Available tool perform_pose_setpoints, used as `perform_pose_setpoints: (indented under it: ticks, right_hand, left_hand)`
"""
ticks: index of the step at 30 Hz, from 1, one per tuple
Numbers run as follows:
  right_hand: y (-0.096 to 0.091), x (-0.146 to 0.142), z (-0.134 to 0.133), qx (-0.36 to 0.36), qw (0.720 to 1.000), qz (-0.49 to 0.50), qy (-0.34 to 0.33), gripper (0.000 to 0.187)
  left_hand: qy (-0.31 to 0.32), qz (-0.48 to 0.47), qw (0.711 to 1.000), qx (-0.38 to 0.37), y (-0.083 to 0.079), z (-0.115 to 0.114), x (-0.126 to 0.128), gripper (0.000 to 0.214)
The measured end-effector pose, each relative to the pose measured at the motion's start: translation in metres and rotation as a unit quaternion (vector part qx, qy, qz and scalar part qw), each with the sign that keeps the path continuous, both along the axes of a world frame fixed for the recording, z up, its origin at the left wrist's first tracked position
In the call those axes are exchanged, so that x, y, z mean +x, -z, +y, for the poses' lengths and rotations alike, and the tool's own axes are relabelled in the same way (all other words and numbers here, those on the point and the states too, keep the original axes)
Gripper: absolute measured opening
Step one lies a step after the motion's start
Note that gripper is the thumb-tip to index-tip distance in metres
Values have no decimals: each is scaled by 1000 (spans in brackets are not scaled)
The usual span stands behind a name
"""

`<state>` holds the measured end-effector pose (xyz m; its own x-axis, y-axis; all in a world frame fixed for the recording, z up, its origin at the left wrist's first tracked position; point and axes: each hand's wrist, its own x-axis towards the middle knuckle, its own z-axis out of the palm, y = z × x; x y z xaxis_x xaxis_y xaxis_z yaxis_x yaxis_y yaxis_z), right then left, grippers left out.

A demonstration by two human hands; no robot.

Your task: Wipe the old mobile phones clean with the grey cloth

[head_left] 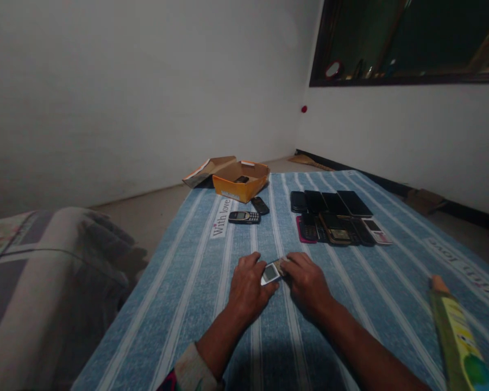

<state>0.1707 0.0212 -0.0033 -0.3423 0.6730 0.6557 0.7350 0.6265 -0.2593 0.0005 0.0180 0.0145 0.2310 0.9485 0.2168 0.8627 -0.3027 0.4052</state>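
Note:
A small silver mobile phone [271, 273] with a grey screen lies between my two hands, low over the striped blue cloth. My left hand [248, 285] grips its screen end, thumb below and fingers above. At the other end, my right hand [307, 279] pinches the darker keypad part, and its fingertips hide some of it. Beyond the hands lie a dark keypad phone [244, 217] and another black phone [260, 205]. To the right, several phones rest in two rows, among them a pink-edged one [307, 229] and a white one [377, 232].
An orange cardboard box [240, 190], lid folded open, stands at the far left of the cloth-covered table [195, 271] with a phone inside. A green-yellow bottle [458, 336] lies at the near right. A draped grey-and-white cloth [57, 293] is on the left.

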Motion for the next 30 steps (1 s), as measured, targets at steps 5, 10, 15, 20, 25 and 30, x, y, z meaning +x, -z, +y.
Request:
perform_pose_setpoints:
  ticks: [5, 10, 15, 20, 25, 30]
  right_hand:
    - [-3, -10, 0, 14, 999, -35, -20, 18]
    - [-1, -2, 8, 22, 1000, -2, 19, 25]
    - [1, -2, 0, 24, 999, -25, -27, 17]
    - [2, 10, 4, 24, 999, -14, 27, 21]
    - [1, 4, -10, 12, 1000, -15, -20, 21]
    - [0, 9, -9, 21, 999, -14, 19, 24]
  left_hand:
    - [4, -13, 1000, 7, 1, 0, 0, 32]
    - [2, -13, 1000, 4, 1, -1, 1, 33]
    - [3, -17, 1000, 19, 5, 0, 1, 34]
    - [11, -5, 1000, 18, 5, 0, 0, 39]
    - [10, -11, 1000, 22, 6, 0, 0, 35]
    - [8, -12, 1000, 15, 4, 0, 1, 39]
